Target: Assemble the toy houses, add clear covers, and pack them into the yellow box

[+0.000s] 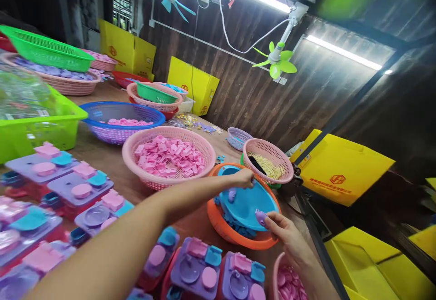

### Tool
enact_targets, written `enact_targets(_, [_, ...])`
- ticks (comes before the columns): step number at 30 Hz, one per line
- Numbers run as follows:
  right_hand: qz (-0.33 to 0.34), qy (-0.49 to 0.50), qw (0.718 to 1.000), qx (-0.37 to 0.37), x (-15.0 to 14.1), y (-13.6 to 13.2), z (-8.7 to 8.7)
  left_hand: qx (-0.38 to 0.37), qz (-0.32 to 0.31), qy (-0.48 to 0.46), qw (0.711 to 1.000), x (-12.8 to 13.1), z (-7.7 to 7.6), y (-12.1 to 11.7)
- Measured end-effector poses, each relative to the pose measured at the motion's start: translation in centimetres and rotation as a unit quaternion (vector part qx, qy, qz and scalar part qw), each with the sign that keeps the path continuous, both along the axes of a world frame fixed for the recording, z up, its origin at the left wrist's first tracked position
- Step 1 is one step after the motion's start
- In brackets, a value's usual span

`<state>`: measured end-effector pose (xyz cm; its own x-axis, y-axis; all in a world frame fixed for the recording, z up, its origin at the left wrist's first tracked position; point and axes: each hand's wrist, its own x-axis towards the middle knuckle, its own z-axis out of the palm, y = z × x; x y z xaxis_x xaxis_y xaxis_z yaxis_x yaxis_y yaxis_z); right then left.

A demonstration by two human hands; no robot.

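Observation:
My left hand reaches across the table to the far rim of an orange basket, fingers closed on a small purple piece I can hardly make out. A big blue plastic part lies in that basket on top of other blue parts, with a small purple piece on it. My right hand is at the basket's near right edge, pinching a small purple piece against the blue part's rim.
Assembled purple toy sets with pink and blue pieces lie along the near edge. A pink basket of pink pieces, a pink basket of yellow pieces, a blue basket and a green crate stand behind. Yellow boxes stand at right.

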<state>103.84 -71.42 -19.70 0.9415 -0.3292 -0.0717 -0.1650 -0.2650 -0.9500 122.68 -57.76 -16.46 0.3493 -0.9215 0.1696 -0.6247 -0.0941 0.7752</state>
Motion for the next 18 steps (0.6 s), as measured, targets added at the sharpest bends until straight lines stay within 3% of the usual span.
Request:
enact_targets(3, [0.025,0.008,0.999,0.018,0.2,2.4,0.7,0.016,0.023,0.068,0.997,1.8,2.3,2.8])
enact_targets(5, [0.054,0.010,0.998,0.005,0.8,4.9,1.4,0.021,0.046,0.101,0.994,2.8,3.5,7.6])
enact_targets(7, [0.092,0.021,0.995,-0.023,1.6,8.2,2.0,0.008,0.074,0.125,0.989,3.5,4.7,14.6])
enact_targets(11, [0.195,0.056,0.975,-0.088,4.0,16.5,3.0,-0.043,0.179,0.122,0.975,3.6,6.2,31.2])
enact_targets(15, [0.290,0.028,0.948,-0.129,7.2,25.7,3.2,-0.002,0.348,0.057,0.936,2.9,5.1,45.4])
enact_targets(18, [0.343,-0.041,0.916,-0.206,10.5,32.3,2.6,0.053,0.429,-0.048,0.900,3.2,2.7,52.0])
